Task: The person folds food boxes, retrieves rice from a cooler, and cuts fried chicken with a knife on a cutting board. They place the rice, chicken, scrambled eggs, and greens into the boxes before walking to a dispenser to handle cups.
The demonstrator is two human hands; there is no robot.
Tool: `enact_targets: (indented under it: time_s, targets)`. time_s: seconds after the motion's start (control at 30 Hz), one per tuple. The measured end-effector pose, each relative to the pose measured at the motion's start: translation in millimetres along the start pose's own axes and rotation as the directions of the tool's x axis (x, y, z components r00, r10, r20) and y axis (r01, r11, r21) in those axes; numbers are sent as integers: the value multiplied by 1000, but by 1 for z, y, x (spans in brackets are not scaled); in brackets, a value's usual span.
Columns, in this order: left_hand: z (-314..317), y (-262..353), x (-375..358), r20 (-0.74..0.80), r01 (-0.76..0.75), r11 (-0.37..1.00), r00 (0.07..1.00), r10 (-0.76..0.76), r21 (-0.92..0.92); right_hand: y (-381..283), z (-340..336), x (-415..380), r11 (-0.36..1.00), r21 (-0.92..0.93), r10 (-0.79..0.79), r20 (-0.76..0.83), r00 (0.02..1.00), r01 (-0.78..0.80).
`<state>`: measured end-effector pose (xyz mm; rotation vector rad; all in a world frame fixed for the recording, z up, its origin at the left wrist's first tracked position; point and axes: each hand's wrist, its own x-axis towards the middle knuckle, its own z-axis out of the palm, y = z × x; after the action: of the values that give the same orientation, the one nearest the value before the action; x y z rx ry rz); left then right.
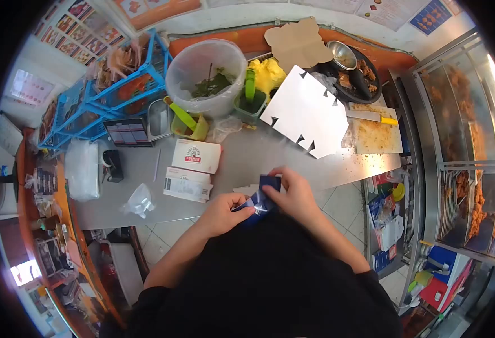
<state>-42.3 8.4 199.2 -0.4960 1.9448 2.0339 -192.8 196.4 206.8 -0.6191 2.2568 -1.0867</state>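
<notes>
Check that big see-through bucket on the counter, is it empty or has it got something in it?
Not empty: some green leaves lie low inside the see-through bucket, visible through its open top.

- White takeaway box (197, 156): round logo above red brand lettering; wording too small to read reliably.
- Printed white slip (188, 187), on the near side of the takeaway box: fine print, illegible.
- Tablet (128, 132), left of the takeaway box: on-screen text, illegible.
- Blue packet (264, 204), right of and nearer than the takeaway box: small white markings, illegible.
- Wall poster (82, 31), beyond the takeaway box: picture captions, illegible.
</notes>
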Motion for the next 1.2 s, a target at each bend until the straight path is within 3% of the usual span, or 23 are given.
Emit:
enact_targets:
  time_s: [0.03,0.07,0.1,0.17,0.2,0.23,0.3,0.37,0.4,0.47,0.53,0.6,0.67,0.7,0.77,0.8,0.87,0.9,0.97,1.0,1.07,1.1,1.2]
  targets:
    - [7,6,10,-9,88,996,996,-88,3,6,-9,3,1000,4,1,2,1000,-1]
    - [16,8,18,-13,88,996,996,-88,4,12,-19,7,980,28,-200,61,978,198]
    - [28,8,21,-132,10,997,991,0,73,20,-30,10,920,66,-392,117,912,387]
    - [53,12,33,-247,-41,988,966,78,151,53,-59,18,914,148,-405,246,881,379]
    - [66,17,41,-384,13,928,912,141,372,77,-74,25,924,366,-219,255,942,116]
    - [78,24,51,-491,101,818,838,236,566,105,-89,35,822,549,-33,309,951,-150]
    - [102,29,79,-487,182,824,864,126,536,187,-117,78,794,580,240,-25,970,-182]
    - [134,34,113,-495,278,470,749,440,838,289,-125,120,814,510,454,-263,851,-277]
    - [139,48,131,-438,186,504,782,443,843,289,-135,128,808,523,453,-254,855,-273]
    - [145,78,181,-335,88,419,755,564,904,290,-152,136,794,471,488,-116,865,-385]
    - [122,91,258,-264,-73,442,710,652,894,301,-154,142,763,483,507,-35,861,-430]
    - [87,97,347,-352,0,470,661,663,883,331,-144,157,741,495,510,26,860,-454]
    - [58,92,413,-562,333,470,642,522,817,383,-119,169,861,337,419,-46,907,-380]
    - [47,90,431,-555,331,459,635,537,824,382,-120,167,863,349,407,-52,912,-365]
    - [23,92,450,-609,535,461,793,15,708,377,-117,164,840,392,422,-39,906,-375]
    - [23,110,445,-610,537,449,792,22,714,371,-121,163,836,406,419,-38,907,-369]
    - [29,133,425,-376,329,552,926,-30,766,361,-129,153,631,709,456,-10,890,-315]
    - [29,130,418,-369,332,534,929,-40,778,351,-140,150,611,724,465,-3,885,-319]
    - [35,116,397,-70,198,897,980,-186,395,332,-166,144,490,754,358,282,890,-436]
    - [47,115,387,-71,202,894,979,-190,400,327,-168,140,369,842,287,301,910,-394]
    - [77,111,373,-298,46,998,953,-57,-44,322,-173,132,314,885,328,239,914,-345]
    - [89,110,371,-308,36,998,950,-49,-47,316,-179,128,265,919,372,181,910,-291]
    - [126,110,362,-481,-88,950,846,231,301,292,-229,97,339,906,255,170,952,-253]
